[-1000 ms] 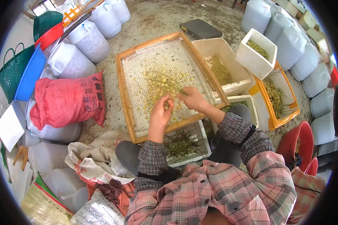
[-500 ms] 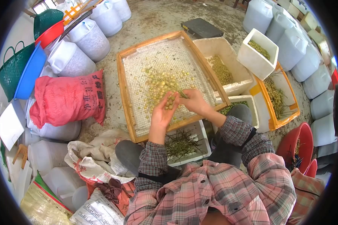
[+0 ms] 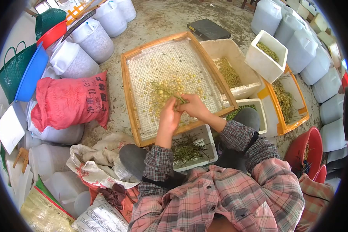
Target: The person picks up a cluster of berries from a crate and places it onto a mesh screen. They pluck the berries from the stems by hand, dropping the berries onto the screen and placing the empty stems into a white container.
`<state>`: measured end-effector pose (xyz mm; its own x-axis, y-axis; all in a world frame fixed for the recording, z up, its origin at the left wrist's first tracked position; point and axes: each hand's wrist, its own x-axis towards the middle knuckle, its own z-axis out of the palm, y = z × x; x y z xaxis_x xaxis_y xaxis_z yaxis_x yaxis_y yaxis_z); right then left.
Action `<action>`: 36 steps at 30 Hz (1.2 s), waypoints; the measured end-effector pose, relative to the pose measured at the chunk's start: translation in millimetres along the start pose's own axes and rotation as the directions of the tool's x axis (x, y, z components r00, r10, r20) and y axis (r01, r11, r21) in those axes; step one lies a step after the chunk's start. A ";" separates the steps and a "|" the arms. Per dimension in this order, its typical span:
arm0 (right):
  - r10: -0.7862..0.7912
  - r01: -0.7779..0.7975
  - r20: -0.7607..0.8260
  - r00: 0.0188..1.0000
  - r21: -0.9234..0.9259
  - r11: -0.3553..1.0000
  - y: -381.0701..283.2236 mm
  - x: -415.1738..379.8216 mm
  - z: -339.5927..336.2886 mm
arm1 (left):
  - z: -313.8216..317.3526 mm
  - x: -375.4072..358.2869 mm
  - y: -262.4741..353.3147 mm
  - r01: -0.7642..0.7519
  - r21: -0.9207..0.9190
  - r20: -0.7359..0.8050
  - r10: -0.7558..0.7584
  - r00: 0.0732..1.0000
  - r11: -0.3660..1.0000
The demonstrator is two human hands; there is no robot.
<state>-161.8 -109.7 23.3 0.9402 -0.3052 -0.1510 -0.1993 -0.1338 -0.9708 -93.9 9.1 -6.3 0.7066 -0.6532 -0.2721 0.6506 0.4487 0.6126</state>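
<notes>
Two hands of yours, left (image 3: 170, 114) and right (image 3: 194, 106), meet over the wood-framed mesh screen (image 3: 150, 65), fingers closed around the green stems (image 3: 178, 97), which extend just beyond your fingertips above scattered round fruits (image 3: 176, 82).

Under the left hand (image 3: 169, 116) and right hand (image 3: 194, 106): one wood-framed mesh screen (image 3: 141, 71). Left of them: one pink-red woven sack (image 3: 67, 101), two green baskets (image 3: 14, 73), one blue basin (image 3: 31, 73). Right: one orange-rimmed box (image 3: 306, 112).
</notes>
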 end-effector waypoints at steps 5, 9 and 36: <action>0.122 -0.120 -0.005 0.993 0.121 0.985 11.2 11.3 -0.6 | -1.0 -7.0 8.4 0.067 0.347 -0.032 -0.059 0.998 0.936; 0.171 -0.175 0.040 0.984 0.304 0.936 8.3 6.8 -0.8 | -7.7 -10.8 13.4 0.060 0.370 -0.068 -0.038 0.997 0.927; 0.165 -0.141 0.116 0.979 -0.196 0.971 -10.2 -9.0 -31.0 | -18.8 54.1 38.3 -0.203 0.840 -0.075 0.479 0.874 0.502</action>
<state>-176.8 -134.8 40.4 0.9200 -0.2113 -0.3302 -0.3797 -0.2713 -0.8844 -25.5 2.4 -11.5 0.9506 -0.3105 0.0000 -0.0504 -0.1544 0.9867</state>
